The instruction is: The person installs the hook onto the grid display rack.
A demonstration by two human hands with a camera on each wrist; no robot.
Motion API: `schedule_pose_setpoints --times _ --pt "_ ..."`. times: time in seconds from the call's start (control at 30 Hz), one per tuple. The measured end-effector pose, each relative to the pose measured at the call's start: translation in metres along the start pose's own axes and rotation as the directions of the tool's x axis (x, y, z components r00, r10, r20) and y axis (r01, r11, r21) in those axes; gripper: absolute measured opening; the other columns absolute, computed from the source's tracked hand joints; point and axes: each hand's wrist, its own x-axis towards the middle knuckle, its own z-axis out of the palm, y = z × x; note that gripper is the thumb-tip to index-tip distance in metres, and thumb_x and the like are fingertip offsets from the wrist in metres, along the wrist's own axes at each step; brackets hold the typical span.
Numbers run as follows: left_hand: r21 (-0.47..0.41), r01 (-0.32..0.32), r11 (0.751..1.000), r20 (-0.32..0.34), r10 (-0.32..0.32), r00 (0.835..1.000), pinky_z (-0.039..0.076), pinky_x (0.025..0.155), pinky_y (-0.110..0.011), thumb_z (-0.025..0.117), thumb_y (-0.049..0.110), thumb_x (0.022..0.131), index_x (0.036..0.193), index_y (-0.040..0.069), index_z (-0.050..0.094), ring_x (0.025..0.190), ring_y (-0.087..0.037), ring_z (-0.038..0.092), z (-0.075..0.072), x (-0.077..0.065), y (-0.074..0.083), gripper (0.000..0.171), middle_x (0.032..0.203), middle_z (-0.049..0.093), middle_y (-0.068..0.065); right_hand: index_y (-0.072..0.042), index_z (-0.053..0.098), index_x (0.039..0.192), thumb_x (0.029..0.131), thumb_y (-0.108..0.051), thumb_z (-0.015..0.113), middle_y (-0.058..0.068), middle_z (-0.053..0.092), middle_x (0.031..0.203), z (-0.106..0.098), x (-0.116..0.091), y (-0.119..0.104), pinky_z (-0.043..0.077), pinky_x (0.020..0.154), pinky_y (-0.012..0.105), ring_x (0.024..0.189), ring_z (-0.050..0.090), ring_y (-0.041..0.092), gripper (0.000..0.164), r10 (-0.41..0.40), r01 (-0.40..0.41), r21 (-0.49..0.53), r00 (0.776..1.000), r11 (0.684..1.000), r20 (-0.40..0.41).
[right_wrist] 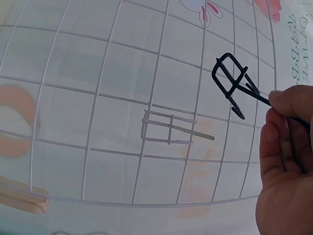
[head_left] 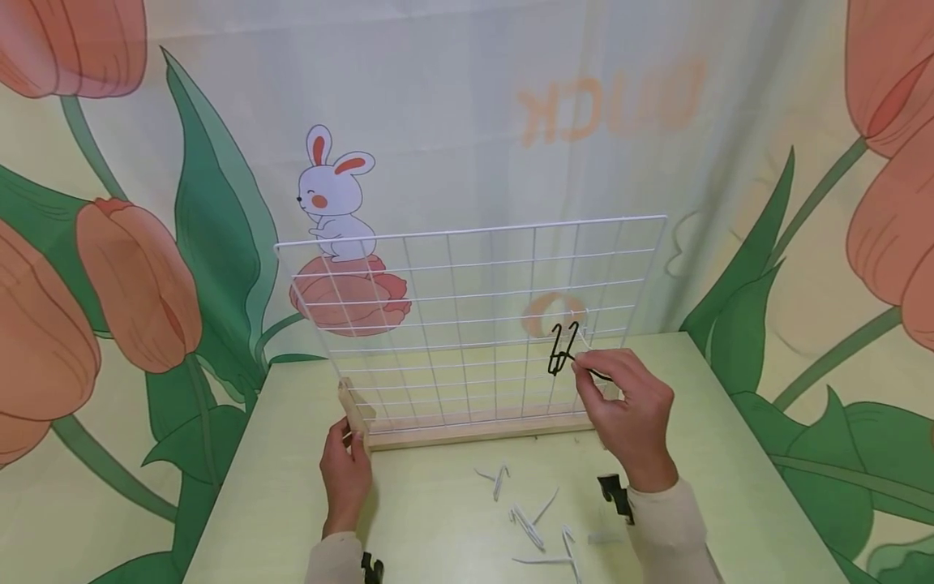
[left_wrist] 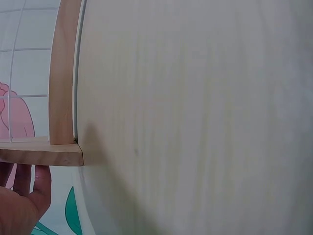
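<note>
A white wire grid panel (head_left: 467, 316) stands upright in a wooden base (head_left: 467, 431) on the table. My left hand (head_left: 346, 478) grips the wooden end piece (head_left: 353, 405) at the base's left side. In the left wrist view, its fingers (left_wrist: 41, 188) lie against the wood. My right hand (head_left: 629, 410) pinches the arm of a black wire display hook (head_left: 560, 354) between thumb and fingertips. The black hook (right_wrist: 230, 78) is in front of the grid's right part, its bent ends apart from the wires. A white hook (right_wrist: 170, 128) hangs on the grid beside it.
Several loose white hooks lie on the table in front of the base, one (head_left: 499, 482) nearest it and another (head_left: 527, 527) closer to me. A small translucent piece (head_left: 604, 538) lies near my right sleeve. Behind the table hangs a printed curtain (head_left: 452, 105).
</note>
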Motion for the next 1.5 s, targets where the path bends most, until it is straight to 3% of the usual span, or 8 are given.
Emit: schedule_pose_setpoints --times 0.5,0.8,1.03,1.5 --pt "0.016 -0.014 1.000 -0.011 0.015 1.000 0.054 0.089 -0.051 0.051 0.016 0.104 0.137 0.009 0.049 0.117 -0.032 0.060 0.001 0.001 -0.004 0.034 0.131 0.058 -0.014 -0.005 0.078 0.092 0.078 0.004 0.077 0.005 0.076 0.089 0.023 0.019 0.010 0.055 0.080 0.023 0.080 0.070 0.020 0.016 -0.050 0.053 -0.063 0.998 0.997 0.044" --pt "0.020 -0.036 0.999 -0.023 0.036 0.999 0.054 0.088 -0.052 0.052 0.015 0.103 0.135 0.008 0.050 0.116 -0.033 0.061 0.001 0.001 -0.004 0.033 0.129 0.059 -0.015 -0.004 0.078 0.093 0.078 0.004 0.078 0.007 0.076 0.090 0.024 0.030 0.008 0.058 0.077 0.033 0.081 0.070 0.022 0.017 -0.097 0.099 -0.094 0.995 0.991 0.029" --pt "0.021 -0.013 1.000 -0.015 0.013 1.000 0.054 0.090 -0.050 0.050 0.018 0.104 0.137 0.011 0.048 0.117 -0.030 0.060 0.003 0.002 -0.007 0.034 0.130 0.059 -0.012 -0.002 0.077 0.093 0.079 0.006 0.076 0.008 0.076 0.091 0.026 0.038 0.006 0.058 0.076 0.037 0.083 0.070 0.024 0.016 -0.141 0.143 -0.097 0.990 0.985 0.030" --pt "0.031 -0.015 0.999 -0.002 0.015 1.000 0.054 0.090 -0.050 0.050 0.018 0.105 0.138 0.010 0.047 0.118 -0.031 0.060 0.003 0.002 -0.006 0.035 0.131 0.058 -0.013 -0.001 0.076 0.092 0.082 0.004 0.073 0.010 0.074 0.090 0.030 0.037 0.011 0.059 0.074 0.040 0.082 0.068 0.025 0.012 -0.146 0.153 -0.179 0.988 0.972 0.056"
